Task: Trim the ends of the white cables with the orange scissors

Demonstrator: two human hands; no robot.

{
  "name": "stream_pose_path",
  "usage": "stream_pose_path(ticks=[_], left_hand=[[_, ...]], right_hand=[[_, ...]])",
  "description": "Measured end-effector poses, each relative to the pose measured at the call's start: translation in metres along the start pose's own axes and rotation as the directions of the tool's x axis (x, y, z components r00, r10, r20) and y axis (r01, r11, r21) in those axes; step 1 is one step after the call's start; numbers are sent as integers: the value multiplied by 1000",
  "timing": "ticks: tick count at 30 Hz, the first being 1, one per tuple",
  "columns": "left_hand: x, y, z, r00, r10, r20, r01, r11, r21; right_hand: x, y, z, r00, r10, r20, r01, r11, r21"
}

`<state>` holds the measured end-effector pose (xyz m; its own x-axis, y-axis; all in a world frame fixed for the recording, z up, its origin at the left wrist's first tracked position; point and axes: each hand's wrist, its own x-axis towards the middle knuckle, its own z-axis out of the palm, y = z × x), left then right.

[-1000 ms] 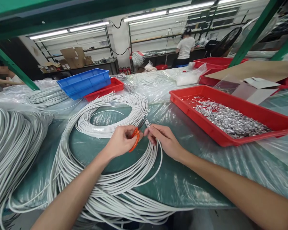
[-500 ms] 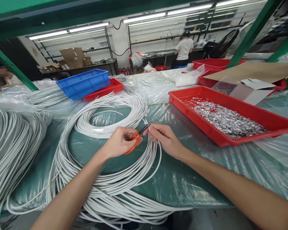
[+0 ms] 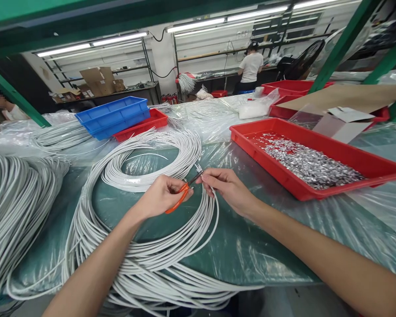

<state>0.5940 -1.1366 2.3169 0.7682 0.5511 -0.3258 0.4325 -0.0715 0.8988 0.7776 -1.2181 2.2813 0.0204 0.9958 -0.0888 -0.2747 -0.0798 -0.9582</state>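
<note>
My left hand (image 3: 161, 197) is closed around orange-handled pliers (image 3: 178, 200), whose dark narrow jaws point up and right. At the jaw tips, my right hand (image 3: 227, 187) pinches the end of a white cable (image 3: 217, 215). The tips meet close to its fingers, and whatever small part sits between them is hidden. Several cable ends (image 3: 198, 168) stick up just beyond the tips. Under both hands lies a large coil of white cables (image 3: 171, 244), with a smaller coil (image 3: 132, 179) on its far side.
A red tray (image 3: 267, 156) of small shiny metal pieces (image 3: 310, 163) stands at right. Another cable bundle (image 3: 16, 211) lies at left. Behind are a blue bin (image 3: 114, 116), a red bin (image 3: 135, 127) and a white box (image 3: 345, 123). A person (image 3: 251, 68) stands far back.
The pliers' handles have turned slightly down and left in my left hand. My right hand stays pinched at the jaw tips, and the view has shifted a little.
</note>
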Motion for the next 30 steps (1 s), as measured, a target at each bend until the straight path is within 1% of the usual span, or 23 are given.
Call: stream_pose_path(ticks=[4,6,8,10,12,14,17,20,25,30], left_hand=[[-2,2,0,1000,-5,19,5,1000,2],[-2,4,1,1000,-20,17,20,1000,8],[-3,6,3,999,-33,24,33,999,1],[-3,7,4,998,-49,38,50,999,-12],[-2,6,5,997,-65,41,66,998,-22],[-1,4,5,997,-69,28,69,997,-20],[0,1,4,998,-58,-20,58,998,5],[1,0,3,998,-29,-57,32,998,52],[0,0,3,999,18,-36,-14,995,103],[0,1,3,1000,27,-4,-26,992,119]], right_hand=[[0,-3,-2,995,-77,-66,72,994,-81],[0,-3,-2,984,-151,-94,137,981,-137],[-2,-2,0,955,-267,-130,225,937,-269],[-4,0,2,905,-396,-155,297,850,-435],[-5,1,4,868,-470,-158,323,778,-538],[-6,2,4,874,-466,-137,323,769,-552],[-5,2,2,912,-405,-71,322,810,-490],[-4,3,0,927,-374,-8,335,839,-428],[-4,4,1,938,-346,34,334,868,-366],[-3,4,0,944,-327,27,313,871,-378]])
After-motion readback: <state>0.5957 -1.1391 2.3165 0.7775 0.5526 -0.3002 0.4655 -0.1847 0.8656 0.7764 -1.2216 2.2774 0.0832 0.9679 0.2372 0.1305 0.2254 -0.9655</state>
